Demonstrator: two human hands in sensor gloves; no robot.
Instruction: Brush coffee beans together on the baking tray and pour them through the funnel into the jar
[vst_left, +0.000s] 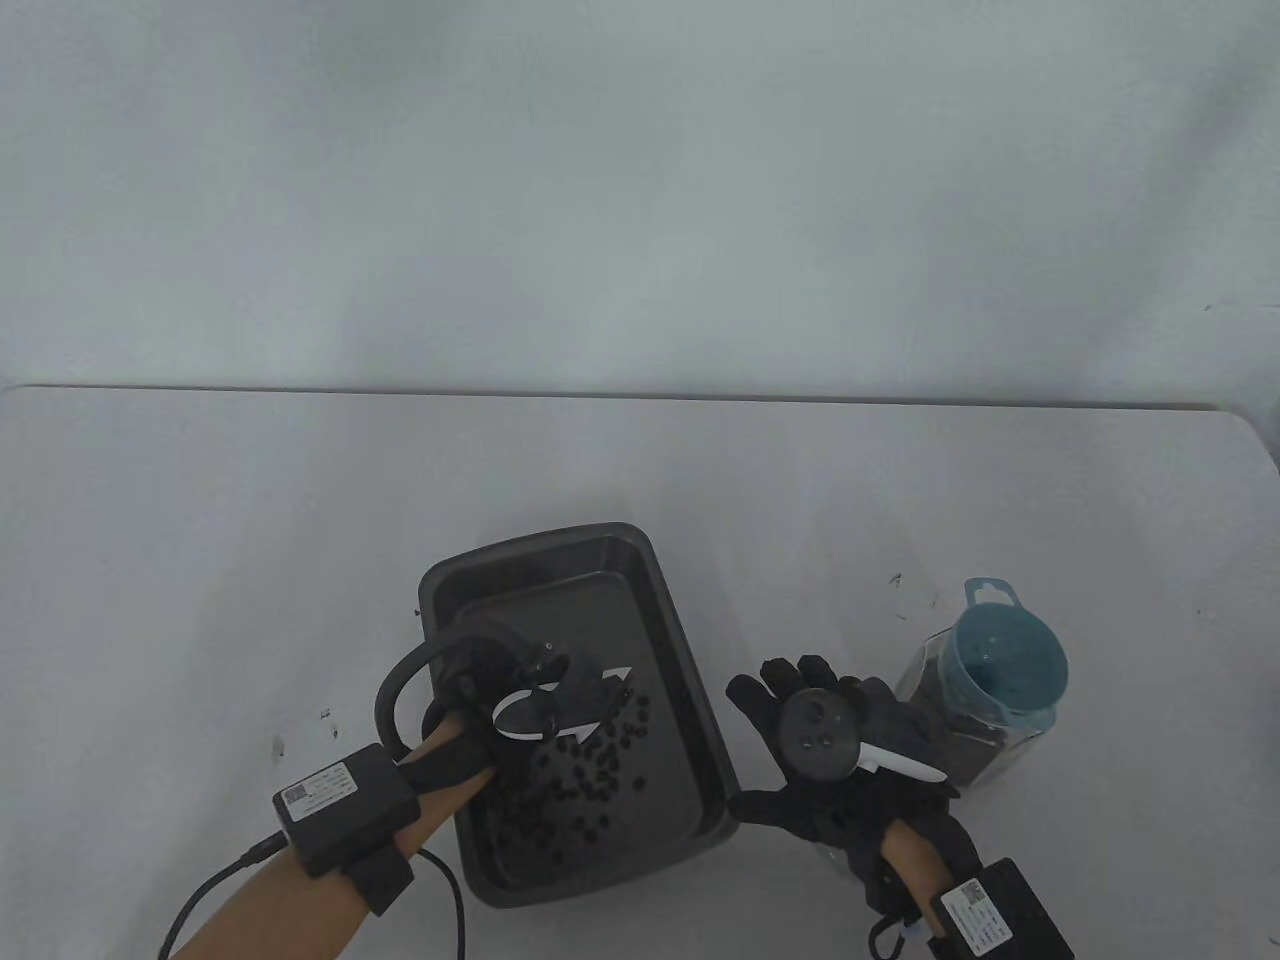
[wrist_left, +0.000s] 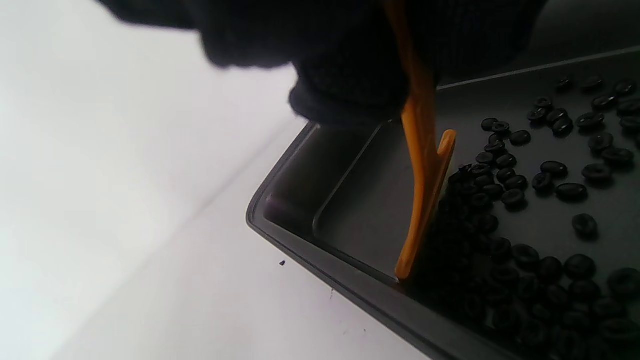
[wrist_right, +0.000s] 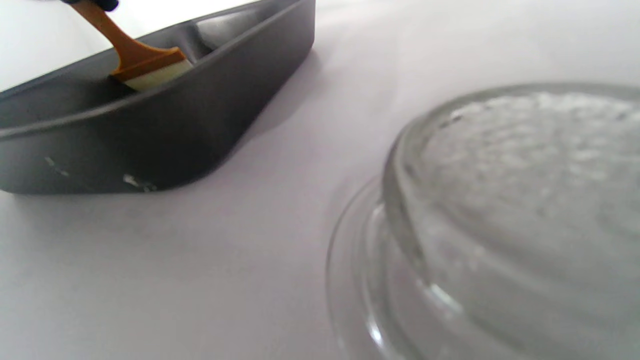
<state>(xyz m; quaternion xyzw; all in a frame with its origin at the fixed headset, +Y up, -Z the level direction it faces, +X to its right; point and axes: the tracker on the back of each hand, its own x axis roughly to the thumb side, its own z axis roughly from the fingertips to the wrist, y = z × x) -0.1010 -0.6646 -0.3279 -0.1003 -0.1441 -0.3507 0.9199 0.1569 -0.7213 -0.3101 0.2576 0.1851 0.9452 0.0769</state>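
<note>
Left hand (vst_left: 480, 700): black sensor glove, over the near-left part of the dark grey metal baking tray (vst_left: 680, 640); fingers (wrist_left: 350, 85) curled round the orange wooden handle of a pastry brush (wrist_left: 422, 190). A firm grip, not a pinch.

Brush lie: handle rises steeply toward the hand. Pale bristle head is down on the tray floor, close to the tray's left wall, as the left wrist view shows it.

Dark roasted coffee beans (vst_left: 585, 765): loose scatter on the tray floor, thickest toward the near end. In the left wrist view the pile sits directly against one face of the brush; the other face looks onto bare tray floor.

Key relation: beans lie on the tray-centre side of the bristles, so a sweep away from the left wall would gather them. My reading, not observed.

Right hand (vst_left: 850, 760): black glove, resting on the tabletop (vst_left: 200, 520) between tray and jar; fingers spread flat, holding nothing. A clear glass lid (wrist_right: 500, 210) lies just under this wrist.

Teal plastic funnel (vst_left: 1005, 660): seated in the mouth of the clear glass jar (vst_left: 930, 690), right of the tray; some dark contents show inside the jar.

Nearer hand: right hand is nearer to jar and funnel; left hand is busy with the brush.

Stage: judged mid-brushing; pouring not yet begun.
</note>
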